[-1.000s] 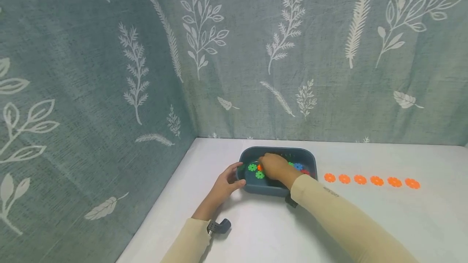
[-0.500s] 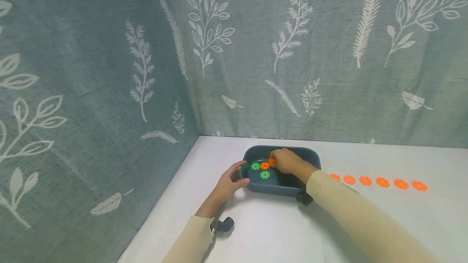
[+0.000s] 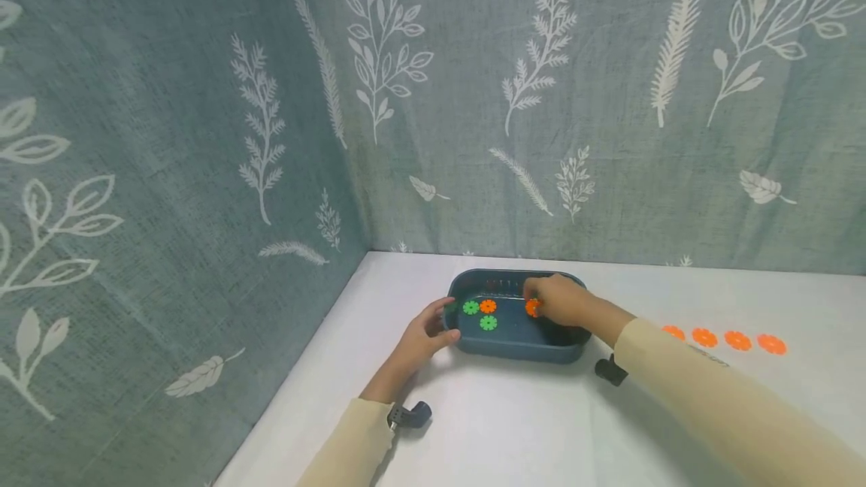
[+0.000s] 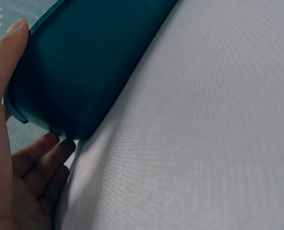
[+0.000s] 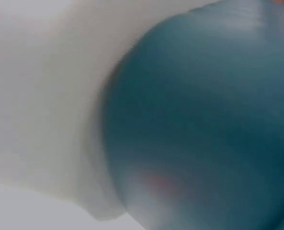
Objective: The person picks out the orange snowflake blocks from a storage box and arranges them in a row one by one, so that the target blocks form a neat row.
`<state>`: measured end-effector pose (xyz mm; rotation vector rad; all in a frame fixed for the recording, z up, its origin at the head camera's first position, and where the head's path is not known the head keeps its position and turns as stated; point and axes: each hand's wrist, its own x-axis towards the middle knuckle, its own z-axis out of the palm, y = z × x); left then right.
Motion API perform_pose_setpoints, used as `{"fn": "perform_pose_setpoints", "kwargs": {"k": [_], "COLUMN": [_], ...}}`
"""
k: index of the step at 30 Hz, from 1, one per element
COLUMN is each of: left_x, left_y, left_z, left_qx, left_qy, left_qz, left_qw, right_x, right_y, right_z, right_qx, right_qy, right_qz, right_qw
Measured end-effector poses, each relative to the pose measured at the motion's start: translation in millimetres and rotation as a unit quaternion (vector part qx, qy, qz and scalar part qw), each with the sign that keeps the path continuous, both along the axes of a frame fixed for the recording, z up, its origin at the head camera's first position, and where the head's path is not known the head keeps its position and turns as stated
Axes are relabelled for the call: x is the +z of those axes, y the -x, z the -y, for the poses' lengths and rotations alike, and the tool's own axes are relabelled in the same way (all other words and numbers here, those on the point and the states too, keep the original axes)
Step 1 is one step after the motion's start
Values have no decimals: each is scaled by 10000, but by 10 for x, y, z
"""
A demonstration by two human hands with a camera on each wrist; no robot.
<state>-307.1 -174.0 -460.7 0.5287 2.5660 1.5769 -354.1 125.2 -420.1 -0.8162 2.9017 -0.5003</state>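
A dark teal tray (image 3: 517,353) stands on the white table. My left hand (image 3: 418,340) grips its left end; the left wrist view shows the thumb (image 4: 10,52) at the rim and the other fingers by the lower corner. Inside the tray's right half, my right hand (image 3: 561,299) pinches an orange flower-shaped disc (image 3: 532,307). Another orange disc (image 3: 488,307) lies in the left half beside a green disc (image 3: 470,307), with a second green disc (image 3: 489,322) just in front. The right wrist view is blurred; mostly the tray's wall (image 5: 194,110) fills it.
Several orange discs (image 3: 704,337) lie in a row on the table to the right of the tray, partly covered by the right forearm (image 3: 717,389). A patterned grey-green curtain (image 3: 460,134) hangs behind the table and along its left side.
My right hand has moved rightward inside the tray, now with an orange disc in its fingers. The forearm covers more of the orange row. My left hand keeps its place on the tray.
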Motion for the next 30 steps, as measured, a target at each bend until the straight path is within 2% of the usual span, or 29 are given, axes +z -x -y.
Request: {"fn": "perform_pose_setpoints", "kwargs": {"k": [4, 9, 13, 18, 25, 30], "left_x": [-33, -43, -48, -54, -60, -55], "left_y": [10, 11, 11, 19, -3, 20], "left_z": [-3, -17, -32, -47, -24, -6], "left_qx": [-27, 43, 57, 38, 134, 89], "left_qy": [-29, -47, -27, -50, -72, -153], "left_qz": [13, 31, 7, -1, 87, 85], "left_qw": [10000, 10000, 10000, 10000, 9998, 9998], "right_x": [68, 224, 340, 401, 273, 246], "right_y": [-88, -150, -204, -270, -371, -479], "right_z": [-142, -325, -486, -727, -1089, -1367], "right_qx": [293, 481, 449, 145, -496, -770], "right_qy": [96, 247, 232, 219, 630, 768], "right_qz": [-178, -302, -312, -211, 343, 345], "right_qw": [9994, 9981, 9982, 9994, 9962, 9935]}}
